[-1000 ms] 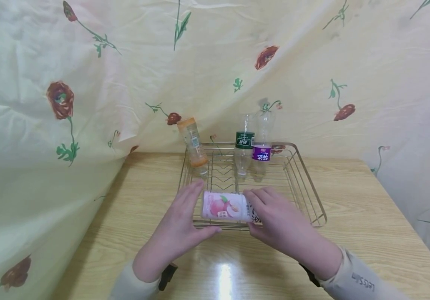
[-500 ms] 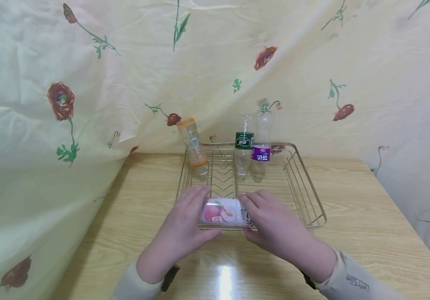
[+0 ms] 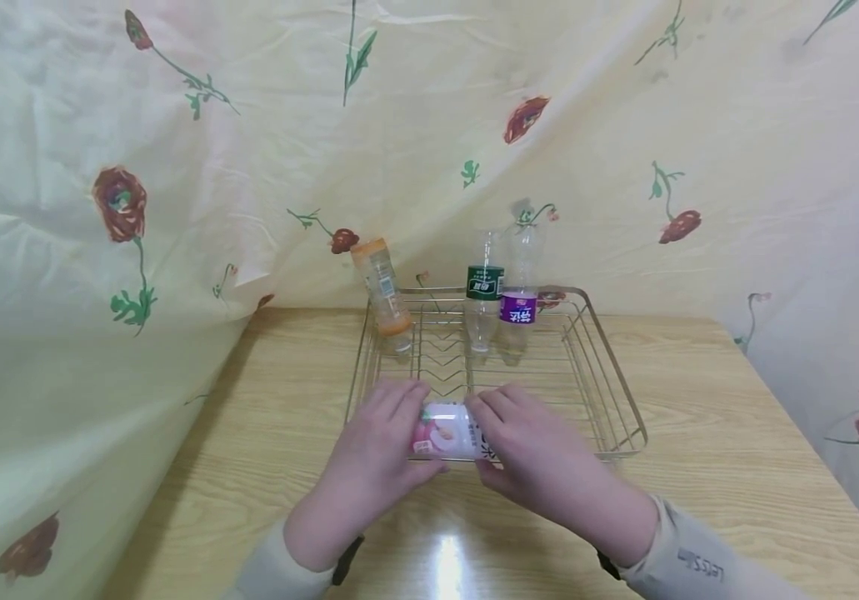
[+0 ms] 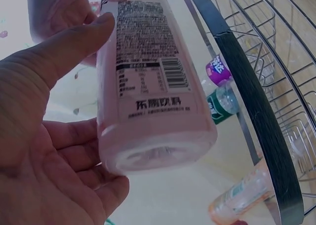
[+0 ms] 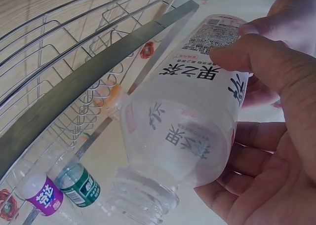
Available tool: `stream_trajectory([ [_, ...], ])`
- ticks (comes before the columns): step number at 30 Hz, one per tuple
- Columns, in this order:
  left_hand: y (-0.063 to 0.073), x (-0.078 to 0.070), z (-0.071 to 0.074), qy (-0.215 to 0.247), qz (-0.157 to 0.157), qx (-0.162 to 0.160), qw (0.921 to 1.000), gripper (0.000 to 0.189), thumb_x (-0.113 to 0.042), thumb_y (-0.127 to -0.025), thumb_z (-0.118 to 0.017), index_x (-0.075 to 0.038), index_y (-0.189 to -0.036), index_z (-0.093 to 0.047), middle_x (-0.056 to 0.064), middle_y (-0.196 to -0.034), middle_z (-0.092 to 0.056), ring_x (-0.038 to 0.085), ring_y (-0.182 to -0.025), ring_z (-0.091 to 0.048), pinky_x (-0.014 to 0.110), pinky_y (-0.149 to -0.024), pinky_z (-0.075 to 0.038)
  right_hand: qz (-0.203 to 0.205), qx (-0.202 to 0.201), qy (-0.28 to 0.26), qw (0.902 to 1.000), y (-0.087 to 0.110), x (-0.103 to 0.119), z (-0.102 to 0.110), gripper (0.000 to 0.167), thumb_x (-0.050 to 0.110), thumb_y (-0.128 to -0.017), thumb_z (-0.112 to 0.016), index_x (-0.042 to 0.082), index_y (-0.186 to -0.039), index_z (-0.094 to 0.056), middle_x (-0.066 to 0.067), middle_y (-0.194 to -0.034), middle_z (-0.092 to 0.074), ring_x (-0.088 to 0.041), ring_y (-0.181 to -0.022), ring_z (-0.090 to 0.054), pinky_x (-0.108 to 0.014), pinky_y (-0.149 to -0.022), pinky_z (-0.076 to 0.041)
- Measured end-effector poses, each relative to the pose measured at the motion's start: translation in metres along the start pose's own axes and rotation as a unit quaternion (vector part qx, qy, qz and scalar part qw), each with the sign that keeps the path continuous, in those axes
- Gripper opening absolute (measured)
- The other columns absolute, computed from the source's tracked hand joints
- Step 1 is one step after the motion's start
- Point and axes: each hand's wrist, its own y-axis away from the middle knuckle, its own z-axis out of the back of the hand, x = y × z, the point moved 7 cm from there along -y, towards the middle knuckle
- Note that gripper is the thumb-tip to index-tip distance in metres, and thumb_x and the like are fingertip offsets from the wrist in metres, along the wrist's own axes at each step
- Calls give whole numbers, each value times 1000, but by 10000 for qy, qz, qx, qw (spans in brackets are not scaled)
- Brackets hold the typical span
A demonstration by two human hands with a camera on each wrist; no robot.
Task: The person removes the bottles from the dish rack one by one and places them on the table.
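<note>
Both hands hold an empty clear plastic peach tea bottle with a pink-and-white label, lying sideways above the front rim of a wire rack. My left hand grips the base end, its thumb on the label in the left wrist view. Toward the neck, my right hand grips the other end, fingers over the far side and thumb on the near side. The right wrist view shows the bottle's open, capless neck. Part of the label is hidden under the fingers.
At the rack's back stand a tilted clear bottle with orange ends, a green-labelled bottle and a purple-labelled bottle, all seemingly upside down. A flowered cloth hangs behind and left of the wooden table.
The peach tea bottle has come lower and nearer to me, to the rack's front rim. My left hand has closed in on its base end, and the hands are nearer each other.
</note>
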Motion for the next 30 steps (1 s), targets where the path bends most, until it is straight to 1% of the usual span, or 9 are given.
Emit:
stream_trajectory([
  [3, -1, -3, -1, -143, -145, -112, 9997, 83, -25, -59, -100, 3, -127, -61, 12, -121, -63, 26, -113, -54, 36, -105, -45, 82, -30, -16, 10000, -2, 3, -1, 66, 21, -67, -90, -6, -120, -63, -14, -110, -68, -28, -97, -61, -39, -86, -56],
  [5, -1, -4, -1, -207, -215, -150, 9994, 79, -23, -59, -100, 2, -124, -63, 11, -117, -64, 27, -111, -55, 37, -107, -44, 133, -60, -16, 9999, -3, 4, -2, 65, 21, -67, -90, -5, -120, -63, -14, -110, -68, -28, -97, -60, -39, -86, -56],
  [8, 0, -4, -3, -301, -254, -116, 9992, 74, -22, -60, -99, 2, -121, -64, 9, -114, -65, 27, -109, -55, 39, -112, -38, 169, -94, -5, 9998, -4, 6, -3, 65, 21, -67, -90, -5, -119, -63, -14, -109, -68, -29, -97, -60, -39, -86, -56],
  [10, 0, -4, -4, -338, -266, -90, 9990, 71, -22, -61, -98, 2, -119, -65, 9, -112, -65, 27, -109, -56, 40, -116, -32, 167, -103, 14, 9998, -5, 7, -3, 64, 21, -66, -90, -5, -119, -63, -14, -108, -68, -29, -97, -60, -40, -86, -56],
  [13, 1, -5, -6, -415, -281, -70, 9987, 70, -21, -61, -98, 2, -118, -65, 9, -111, -66, 27, -109, -57, 41, -119, -28, 168, -120, 38, 9998, -6, 7, -3, 64, 21, -66, -90, -5, -119, -64, -14, -108, -68, -29, -97, -61, -39, -86, -56],
  [16, 2, -5, -7, -507, -286, -60, 9983, 69, -21, -62, -98, 3, -119, -65, 10, -112, -66, 27, -110, -59, 43, -119, -26, 182, -140, 91, 9997, -6, 9, -3, 65, 21, -66, -91, -6, -119, -64, -15, -108, -68, -29, -97, -61, -39, -86, -56],
  [23, 2, -6, -9, -622, -330, -75, 9975, 67, -20, -63, -97, 3, -117, -66, 11, -111, -66, 28, -108, -60, 46, -118, -27, 192, -213, 208, 9994, -6, 11, -3, 66, 20, -65, -91, -8, -119, -64, -15, -107, -68, -29, -96, -62, -37, -84, -58],
  [27, 3, -5, -9, -601, -355, -104, 9975, 65, -18, -63, -97, 4, -115, -66, 12, -110, -66, 28, -107, -60, 47, -117, -30, 189, -161, 254, 9994, -6, 11, -5, 66, 21, -65, -91, -6, -119, -64, -14, -108, -68, -28, -96, -61, -35, -84, -58],
  [30, 4, -5, -8, -533, -337, -115, 9979, 65, -17, -63, -97, 4, -115, -65, 13, -110, -66, 29, -107, -60, 48, -117, -31, 194, -114, 186, 9996, -6, 10, -6, 67, 22, -66, -91, -5, -120, -63, -13, -109, -67, -28, -99, -61, -35, -86, -57],
])
